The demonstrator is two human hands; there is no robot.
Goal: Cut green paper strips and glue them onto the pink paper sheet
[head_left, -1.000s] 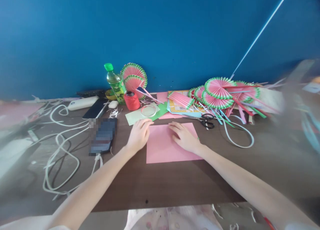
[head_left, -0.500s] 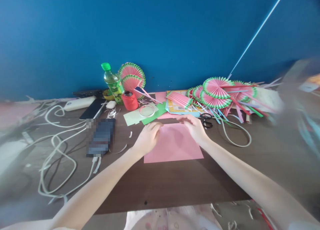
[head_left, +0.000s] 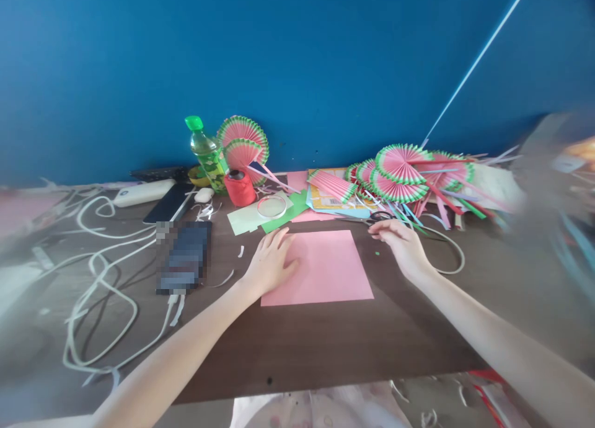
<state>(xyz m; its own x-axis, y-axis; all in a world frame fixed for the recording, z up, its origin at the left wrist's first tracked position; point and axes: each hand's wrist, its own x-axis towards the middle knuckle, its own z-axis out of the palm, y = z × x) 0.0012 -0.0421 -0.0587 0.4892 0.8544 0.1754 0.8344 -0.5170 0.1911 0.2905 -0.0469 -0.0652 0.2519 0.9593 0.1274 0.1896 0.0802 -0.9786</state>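
Note:
A pink sheet of paper [head_left: 325, 268] lies flat on the brown table [head_left: 325, 341] in front of me. My left hand [head_left: 271, 262] rests open on the sheet's left edge, fingers stretched flat. My right hand [head_left: 402, 245] is off the sheet to its right, fingers loosely curled over the table, right beside the black scissors [head_left: 382, 217]. I cannot make out anything held in it.
Pink-and-green paper fans [head_left: 402, 170] and paper strips pile at the back right. A green bottle [head_left: 207, 154], red spool [head_left: 239, 188], tape ring [head_left: 272, 206] and green paper [head_left: 246, 217] stand behind the sheet. A phone [head_left: 183, 257] and white cables [head_left: 106, 291] lie at left.
Both hands were at the sheet's top edge. My right hand has moved right off the paper toward the scissors; my left hand has settled flat on the left edge.

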